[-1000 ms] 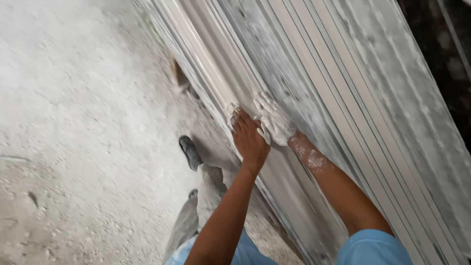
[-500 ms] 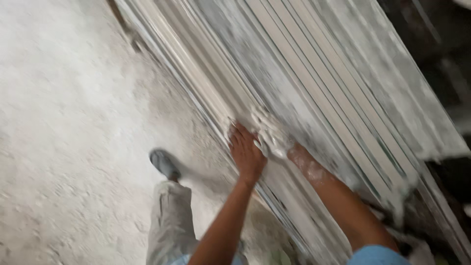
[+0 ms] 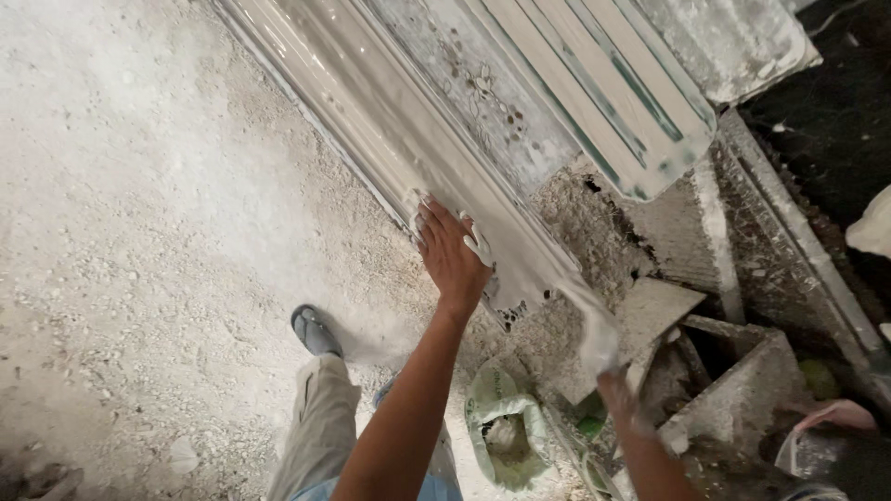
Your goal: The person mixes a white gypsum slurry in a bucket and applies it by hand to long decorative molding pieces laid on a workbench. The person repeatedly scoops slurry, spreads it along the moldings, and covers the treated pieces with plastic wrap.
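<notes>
A person looks down at a long, pale moulded panel (image 3: 399, 139), ribbed and dusted with white plaster, which lies on a slant across a stack of similar ribbed panels (image 3: 594, 83) and reaches from the top left toward the lower middle of the view. The left hand (image 3: 452, 255) lies flat on the panel's near edge, fingers spread and pressing down, closed on nothing. The right hand (image 3: 614, 390) is lower, at the panel's ragged end, and is blurred; it seems to touch or grip a white broken corner there, but whether it is closed cannot be told. Below lies a gritty, plaster-strewn floor (image 3: 139, 232), with the person's sandalled foot (image 3: 314, 331) on it and a green and white sack (image 3: 506, 427) standing open near the panel's end. To the right are broken slabs (image 3: 733, 390) and dark rubble. The panel looks stiff and fairly heavy but brittle, chipped at its end and powdery, so slippery to the touch; it would be best held along its long edges with both hands well apart, not by the crumbling corner.
</notes>
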